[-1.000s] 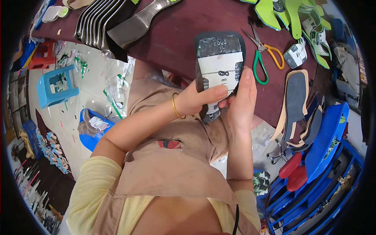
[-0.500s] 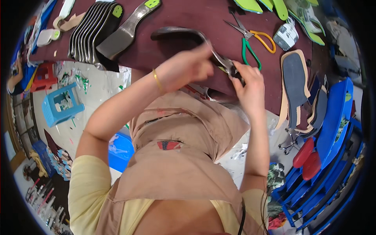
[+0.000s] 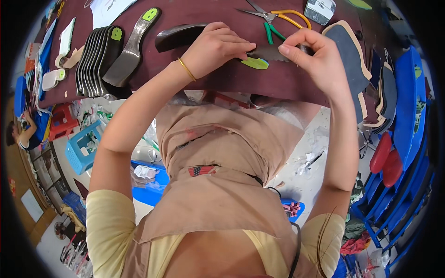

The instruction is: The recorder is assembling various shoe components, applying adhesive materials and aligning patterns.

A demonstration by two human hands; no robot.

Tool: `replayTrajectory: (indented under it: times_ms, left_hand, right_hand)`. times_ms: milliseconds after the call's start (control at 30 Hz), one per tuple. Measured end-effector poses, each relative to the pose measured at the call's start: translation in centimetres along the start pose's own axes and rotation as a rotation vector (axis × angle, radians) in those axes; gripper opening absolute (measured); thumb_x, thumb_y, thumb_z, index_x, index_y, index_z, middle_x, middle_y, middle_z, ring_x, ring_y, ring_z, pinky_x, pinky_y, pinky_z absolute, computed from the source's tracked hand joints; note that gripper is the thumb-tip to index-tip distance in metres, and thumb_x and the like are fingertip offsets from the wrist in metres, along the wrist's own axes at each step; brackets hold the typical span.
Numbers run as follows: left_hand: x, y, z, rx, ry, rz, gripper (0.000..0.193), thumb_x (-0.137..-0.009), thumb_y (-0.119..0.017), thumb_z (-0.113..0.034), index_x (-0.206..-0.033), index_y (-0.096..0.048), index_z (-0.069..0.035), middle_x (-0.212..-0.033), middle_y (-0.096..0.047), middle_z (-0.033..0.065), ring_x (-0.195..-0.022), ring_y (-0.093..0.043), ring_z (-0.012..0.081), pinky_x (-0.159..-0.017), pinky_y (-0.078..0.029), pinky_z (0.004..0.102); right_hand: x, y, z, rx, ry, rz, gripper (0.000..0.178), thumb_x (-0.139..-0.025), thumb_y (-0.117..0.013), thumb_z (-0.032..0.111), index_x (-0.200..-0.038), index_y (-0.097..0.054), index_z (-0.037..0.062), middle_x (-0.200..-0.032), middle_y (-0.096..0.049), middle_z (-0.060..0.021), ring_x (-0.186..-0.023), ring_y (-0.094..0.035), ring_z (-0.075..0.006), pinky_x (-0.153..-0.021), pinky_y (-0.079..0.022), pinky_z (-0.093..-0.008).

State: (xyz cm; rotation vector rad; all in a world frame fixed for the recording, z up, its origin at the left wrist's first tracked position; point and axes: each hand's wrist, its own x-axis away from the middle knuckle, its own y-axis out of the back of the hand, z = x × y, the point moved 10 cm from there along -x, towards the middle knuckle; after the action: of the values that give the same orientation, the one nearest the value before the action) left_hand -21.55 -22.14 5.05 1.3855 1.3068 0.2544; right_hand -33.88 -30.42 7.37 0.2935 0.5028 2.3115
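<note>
A dark, glossy, insole-shaped piece (image 3: 182, 37) with a toothed edge lies across the front of the table. My left hand (image 3: 217, 52) rests over its middle, fingers close together and its thumb hidden. A lime-green tab (image 3: 256, 63) shows just below those fingertips. At the piece's right end, my right hand (image 3: 316, 59) pinches the toothed edge between thumb and forefinger. To the left lie a single similar insole (image 3: 133, 48) with a green sticker and a row of several more dark insoles (image 3: 98, 62).
Pliers (image 3: 270, 18) with green and orange handles lie beyond my hands, near a pale wrapped block (image 3: 320, 11). Grey insoles with beige edging (image 3: 347, 62) cover the right side. A blue stool (image 3: 83, 147) and red stool (image 3: 61, 121) stand left; blue racks (image 3: 403, 185) stand right.
The dark insole has gone from tilted and raised to lying lower and flatter. My right hand has moved right and away from my left, which now spreads over the middle. The whole view has shifted.
</note>
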Motion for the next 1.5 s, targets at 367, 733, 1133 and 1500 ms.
replayTrajectory:
  times_ms: [367,733,1133,1500]
  left_hand:
    - [-0.7,-0.3,0.9,0.018,0.129,0.025,0.028,-0.073,-0.074,-0.028,-0.097,-0.071,-0.015,-0.084,-0.067,-0.0024,-0.084,-0.061,0.0143,-0.092,-0.037,0.0322]
    - [-3.2,-6.3,0.9,-0.069,0.178,0.829,0.033,-0.078,-0.066,-0.039,-0.080,-0.064,-0.006,-0.083,-0.061,0.0055,-0.083,-0.060,0.0259,-0.074,-0.046,0.0384]
    - [-0.1,5.8,-2.8,0.545,0.263,0.235,0.030,-0.077,-0.070,-0.026,-0.072,-0.060,0.002,-0.065,-0.047,0.0116,-0.059,-0.048,0.0282,-0.054,-0.038,0.0367]
    - [6.5,5.7,-0.7,0.754,0.765,-0.478,0.018,-0.078,-0.071,-0.017,-0.076,-0.065,0.000,-0.061,-0.043,-0.0001,-0.057,-0.040,0.0086,-0.051,-0.032,0.0260]
  right_hand:
    - [4.4,-0.8,-9.5,-0.138,-0.224,-0.181,0.014,-0.077,-0.074,0.013,-0.079,-0.067,0.0015,-0.072,-0.065,-0.0004,-0.070,-0.053,-0.0049,-0.067,-0.043,-0.0224]
    - [3.2,-2.1,-8.5,0.302,-0.069,-0.215,0.013,-0.076,-0.073,0.023,-0.082,-0.069,0.0117,-0.076,-0.063,-0.0073,-0.067,-0.054,-0.0158,-0.065,-0.042,-0.0304]
    - [6.0,-3.9,-4.2,-0.868,0.147,-0.073,0.009,-0.082,-0.066,-0.003,-0.088,-0.060,0.0003,-0.075,-0.058,-0.0055,-0.062,-0.058,-0.0110,-0.055,-0.047,-0.0216]
    - [4.7,-11.7,-1.7,-1.044,-0.005,-0.173,0.005,-0.085,-0.063,0.000,-0.089,-0.062,-0.0005,-0.078,-0.064,-0.0076,-0.063,-0.062,-0.0133,-0.057,-0.050,-0.0230]
